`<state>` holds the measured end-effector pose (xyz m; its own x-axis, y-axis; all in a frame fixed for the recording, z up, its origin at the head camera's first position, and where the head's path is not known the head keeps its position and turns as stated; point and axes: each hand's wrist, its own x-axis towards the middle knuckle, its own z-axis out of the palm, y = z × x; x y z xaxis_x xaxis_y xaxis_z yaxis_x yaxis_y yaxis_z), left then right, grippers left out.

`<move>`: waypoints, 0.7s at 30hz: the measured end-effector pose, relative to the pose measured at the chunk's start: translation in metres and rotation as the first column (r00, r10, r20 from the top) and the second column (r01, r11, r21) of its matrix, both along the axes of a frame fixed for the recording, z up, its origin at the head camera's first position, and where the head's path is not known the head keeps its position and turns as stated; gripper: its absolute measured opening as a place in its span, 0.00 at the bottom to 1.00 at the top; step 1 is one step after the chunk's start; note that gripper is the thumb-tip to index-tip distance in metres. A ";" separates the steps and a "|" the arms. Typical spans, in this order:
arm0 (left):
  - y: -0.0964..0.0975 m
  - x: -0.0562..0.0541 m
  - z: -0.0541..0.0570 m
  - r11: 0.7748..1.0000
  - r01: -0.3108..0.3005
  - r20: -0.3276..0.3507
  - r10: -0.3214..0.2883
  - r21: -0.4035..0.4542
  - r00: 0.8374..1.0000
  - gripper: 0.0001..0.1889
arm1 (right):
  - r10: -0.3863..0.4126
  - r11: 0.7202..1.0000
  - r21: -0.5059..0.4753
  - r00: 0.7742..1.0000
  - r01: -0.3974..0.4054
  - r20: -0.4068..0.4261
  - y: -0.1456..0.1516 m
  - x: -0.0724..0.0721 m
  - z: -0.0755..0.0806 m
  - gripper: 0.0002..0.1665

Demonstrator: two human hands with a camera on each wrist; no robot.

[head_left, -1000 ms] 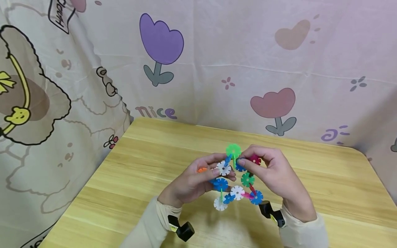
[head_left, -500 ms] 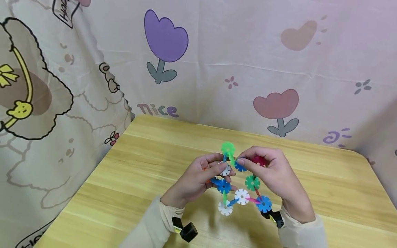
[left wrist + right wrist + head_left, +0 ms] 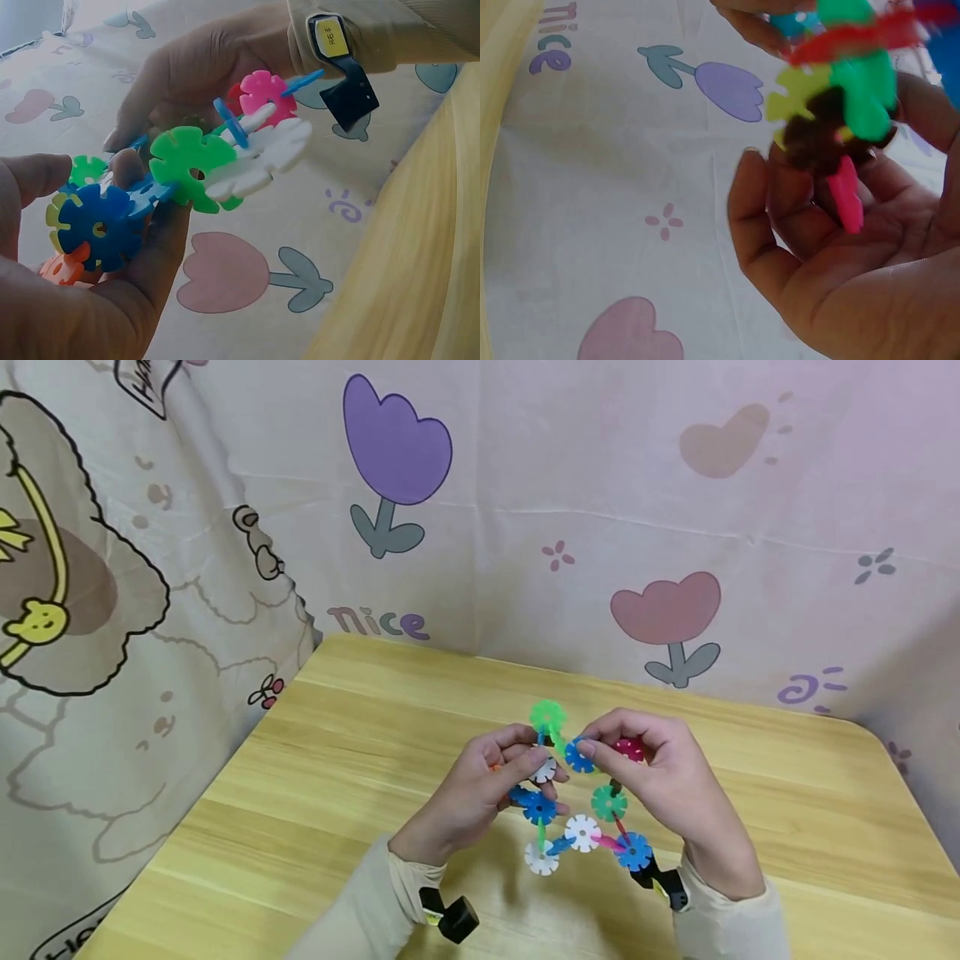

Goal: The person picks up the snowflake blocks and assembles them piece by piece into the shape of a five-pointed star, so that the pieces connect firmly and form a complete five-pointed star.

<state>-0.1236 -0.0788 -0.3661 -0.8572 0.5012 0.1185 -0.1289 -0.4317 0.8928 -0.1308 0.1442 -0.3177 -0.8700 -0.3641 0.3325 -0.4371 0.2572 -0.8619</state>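
Observation:
Several notched plastic discs, slotted together into a ring, hang between the two hands above the table. My left hand [image 3: 465, 802] pinches a white disc [image 3: 545, 771] on the ring's left side, thumb in front and fingers behind. With thumb and index finger, my right hand [image 3: 667, 777] pinches a blue disc [image 3: 577, 757] at the upper right. A light green disc [image 3: 548, 717] tops the ring, and a magenta disc [image 3: 629, 750] lies partly behind the right fingers. In the right wrist view, a dark brown disc [image 3: 810, 142] and a yellow one [image 3: 799, 94] show near the fingers.
The wooden table [image 3: 300, 793] spreads below both hands. A patterned cloth [image 3: 525, 460] hangs behind it and along its left side. Black wrist cameras [image 3: 457, 920] sit on the cuffs, the right one close to the ring's lower blue disc [image 3: 634, 852].
The light green disc has shifted left, and the ring's lower right part has swung right and slightly down. The blue disc in the right hand now shows more of its face. Both grips stay.

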 end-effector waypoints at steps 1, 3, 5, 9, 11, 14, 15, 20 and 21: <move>0.000 0.000 0.000 1.000 -0.005 -0.001 0.005 -0.004 1.000 0.14 | 0.002 1.000 0.016 1.000 -0.002 -0.009 0.001 0.000 0.000 0.06; 0.000 -0.001 -0.001 1.000 -0.011 -0.006 0.010 -0.008 1.000 0.13 | 0.008 0.999 0.048 1.000 -0.007 -0.024 0.002 0.001 0.001 0.07; 0.000 -0.002 -0.001 1.000 -0.011 -0.015 0.011 -0.017 1.000 0.13 | 0.018 0.997 0.073 0.999 -0.015 -0.038 0.002 0.001 0.001 0.08; 0.000 -0.003 -0.003 1.000 -0.010 -0.034 0.009 -0.030 0.999 0.14 | 0.018 0.994 0.108 0.998 -0.011 -0.063 0.001 0.002 0.001 0.11; 0.000 -0.003 -0.003 0.999 -0.013 -0.035 0.011 -0.033 0.999 0.15 | 0.014 0.993 0.114 0.998 -0.007 -0.061 0.000 0.002 0.000 0.12; 0.000 -0.003 -0.003 0.999 -0.031 -0.031 0.029 -0.045 0.999 0.16 | 0.011 0.994 0.106 0.999 -0.007 -0.037 -0.001 0.002 0.000 0.13; 0.000 -0.003 -0.003 0.998 -0.039 -0.032 0.038 -0.054 0.999 0.16 | 0.012 0.995 0.097 1.000 -0.009 -0.026 -0.001 0.001 0.000 0.13; -0.001 -0.002 -0.001 0.993 -0.075 -0.052 0.070 -0.093 0.996 0.16 | 0.013 0.999 0.032 1.000 -0.013 0.007 -0.004 -0.001 -0.002 0.13; -0.002 -0.002 -0.001 0.992 -0.080 -0.057 0.074 -0.100 0.996 0.16 | 0.012 1.000 0.023 1.000 -0.012 0.006 -0.005 -0.001 -0.002 0.14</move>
<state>-0.1256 -0.0805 -0.3669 -0.8875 0.4457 0.1170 -0.0499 -0.3452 0.9372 -0.1323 0.1392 -0.3201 -0.8676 -0.3819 0.3184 -0.4348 0.2720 -0.8585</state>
